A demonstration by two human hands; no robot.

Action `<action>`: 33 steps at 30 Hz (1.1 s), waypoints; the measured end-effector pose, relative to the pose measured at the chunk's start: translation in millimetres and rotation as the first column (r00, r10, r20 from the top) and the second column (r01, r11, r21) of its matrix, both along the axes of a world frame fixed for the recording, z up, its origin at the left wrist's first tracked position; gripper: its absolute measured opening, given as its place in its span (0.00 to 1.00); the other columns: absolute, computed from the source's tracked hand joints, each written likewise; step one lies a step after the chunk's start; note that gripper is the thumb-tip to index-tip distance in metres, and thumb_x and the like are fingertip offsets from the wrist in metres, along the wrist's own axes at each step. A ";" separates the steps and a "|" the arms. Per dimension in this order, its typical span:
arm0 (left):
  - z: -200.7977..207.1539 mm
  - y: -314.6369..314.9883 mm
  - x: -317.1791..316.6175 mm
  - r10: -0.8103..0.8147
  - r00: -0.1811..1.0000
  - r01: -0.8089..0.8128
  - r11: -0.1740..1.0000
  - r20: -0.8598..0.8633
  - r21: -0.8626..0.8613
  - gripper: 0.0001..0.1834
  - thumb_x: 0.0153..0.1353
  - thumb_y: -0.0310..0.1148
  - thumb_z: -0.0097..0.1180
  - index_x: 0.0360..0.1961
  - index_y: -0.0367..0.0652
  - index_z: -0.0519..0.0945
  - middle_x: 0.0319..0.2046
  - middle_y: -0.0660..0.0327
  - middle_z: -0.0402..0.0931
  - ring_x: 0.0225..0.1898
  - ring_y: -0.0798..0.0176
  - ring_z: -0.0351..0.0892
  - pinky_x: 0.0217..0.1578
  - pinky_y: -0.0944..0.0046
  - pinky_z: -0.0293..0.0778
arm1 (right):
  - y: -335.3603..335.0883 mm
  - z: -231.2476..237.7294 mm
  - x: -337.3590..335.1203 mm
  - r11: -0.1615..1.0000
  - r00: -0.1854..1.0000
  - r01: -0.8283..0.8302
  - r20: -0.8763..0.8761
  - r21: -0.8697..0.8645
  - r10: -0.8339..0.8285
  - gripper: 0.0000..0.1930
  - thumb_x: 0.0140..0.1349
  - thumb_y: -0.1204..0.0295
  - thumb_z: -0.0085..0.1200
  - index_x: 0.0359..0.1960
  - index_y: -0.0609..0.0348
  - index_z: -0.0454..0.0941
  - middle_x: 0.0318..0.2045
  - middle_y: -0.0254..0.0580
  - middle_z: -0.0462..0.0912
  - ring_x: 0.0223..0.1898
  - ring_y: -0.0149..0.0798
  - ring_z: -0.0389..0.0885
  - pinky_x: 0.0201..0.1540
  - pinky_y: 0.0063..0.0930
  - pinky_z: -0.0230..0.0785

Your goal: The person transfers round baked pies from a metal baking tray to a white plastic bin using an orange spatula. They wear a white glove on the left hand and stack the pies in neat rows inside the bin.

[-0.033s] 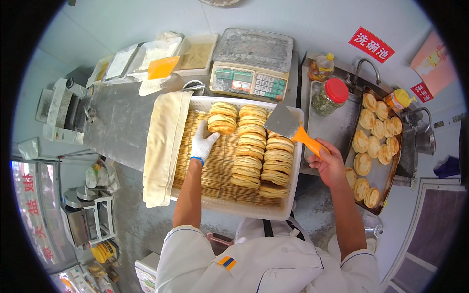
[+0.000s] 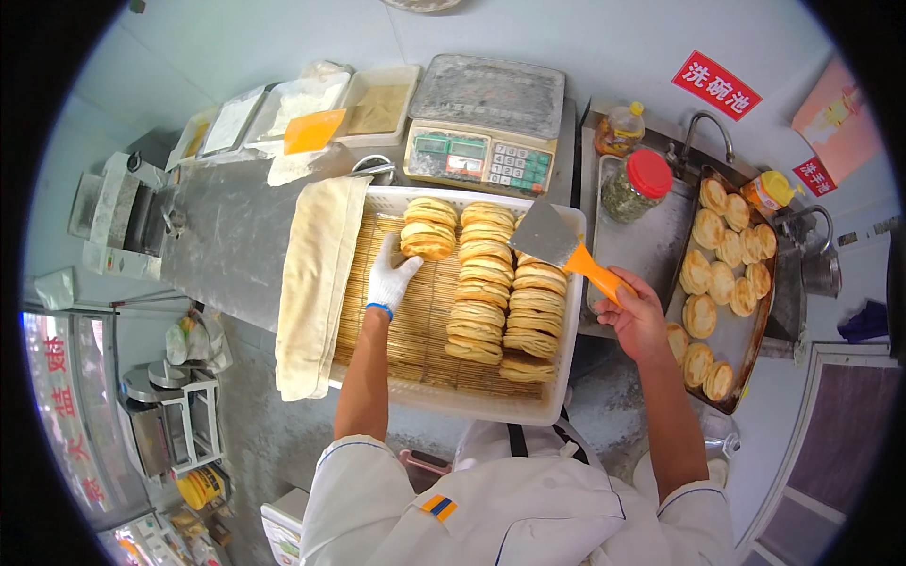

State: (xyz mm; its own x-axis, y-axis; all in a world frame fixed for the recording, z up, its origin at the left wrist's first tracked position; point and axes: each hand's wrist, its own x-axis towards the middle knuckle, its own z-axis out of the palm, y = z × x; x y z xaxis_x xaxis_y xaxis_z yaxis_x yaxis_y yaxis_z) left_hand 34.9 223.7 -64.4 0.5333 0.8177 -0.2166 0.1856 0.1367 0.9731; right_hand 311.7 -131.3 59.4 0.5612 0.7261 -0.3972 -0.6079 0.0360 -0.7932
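Observation:
My left hand (image 2: pixel 391 278), in a white glove with a blue cuff, is inside a white plastic basket (image 2: pixel 543 407) lined with a bamboo mat (image 2: pixel 401 354). Its thumb and fingers are spread at the near left side of a short row of round flatbreads (image 2: pixel 427 229); I cannot tell whether it touches them. Two longer rows of flatbreads (image 2: pixel 477 316) stand on edge to the right. Bare, my right hand (image 2: pixel 640 316) grips the orange handle of a wide metal scraper (image 2: pixel 547 236). Its blade hangs over the basket's right part, hiding some breads.
A folded cream cloth (image 2: pixel 316 283) drapes over the basket's left side. Behind stands a digital scale (image 2: pixel 486 118), with flour tubs (image 2: pixel 377 99) to its left. A red-lidded jar (image 2: pixel 640 189) and a baking tray (image 2: pixel 677 300) of golden flatbreads are at the right, by the sink taps (image 2: pixel 710 123).

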 end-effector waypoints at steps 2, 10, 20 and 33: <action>3.1 -2.3 -7.4 0.048 0.997 -0.044 0.996 -0.057 0.072 0.49 0.65 0.28 0.70 0.80 0.33 0.53 0.75 0.42 0.62 0.71 0.50 0.70 0.68 0.57 0.71 | -2.1 -0.5 0.5 1.000 1.000 0.001 -0.019 0.002 -0.001 0.24 0.75 0.70 0.55 0.69 0.66 0.70 0.54 0.50 0.84 0.40 0.43 0.90 0.39 0.35 0.84; 90.1 -62.0 25.6 0.057 0.990 -0.102 0.925 0.131 0.366 0.32 0.73 0.24 0.55 0.76 0.32 0.63 0.74 0.50 0.67 0.71 0.51 0.70 0.71 0.54 0.67 | -109.8 -14.5 26.9 0.950 0.927 0.302 -0.257 0.079 -0.274 0.21 0.73 0.66 0.56 0.65 0.57 0.74 0.53 0.45 0.86 0.42 0.45 0.91 0.39 0.40 0.84; 170.1 -328.0 224.5 -0.754 0.531 0.807 0.310 -0.387 0.502 0.36 0.62 0.41 0.70 0.68 0.34 0.74 0.66 0.38 0.73 0.70 0.38 0.71 0.71 0.49 0.67 | -427.8 -1.0 93.1 0.648 0.677 0.733 0.128 -0.206 -0.725 0.20 0.74 0.66 0.53 0.63 0.63 0.72 0.49 0.44 0.86 0.42 0.40 0.89 0.39 0.36 0.83; 63.6 -568.9 561.4 -0.402 0.699 0.647 0.004 -0.591 0.762 0.35 0.60 0.53 0.63 0.60 0.38 0.76 0.54 0.49 0.75 0.59 0.45 0.71 0.64 0.47 0.66 | -484.4 -74.3 245.8 0.777 0.815 0.562 0.030 -0.285 -0.579 0.20 0.77 0.69 0.50 0.64 0.68 0.70 0.51 0.50 0.84 0.43 0.43 0.90 0.34 0.30 0.84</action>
State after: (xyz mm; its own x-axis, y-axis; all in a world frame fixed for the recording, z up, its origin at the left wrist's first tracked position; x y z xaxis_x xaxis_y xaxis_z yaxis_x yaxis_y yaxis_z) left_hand 596.3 -345.2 -0.8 0.9679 -0.0127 0.2509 -0.0776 -0.9650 0.2505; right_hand 557.5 -615.7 -14.9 0.8094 0.1402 -0.5703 -0.5873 0.1818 -0.7887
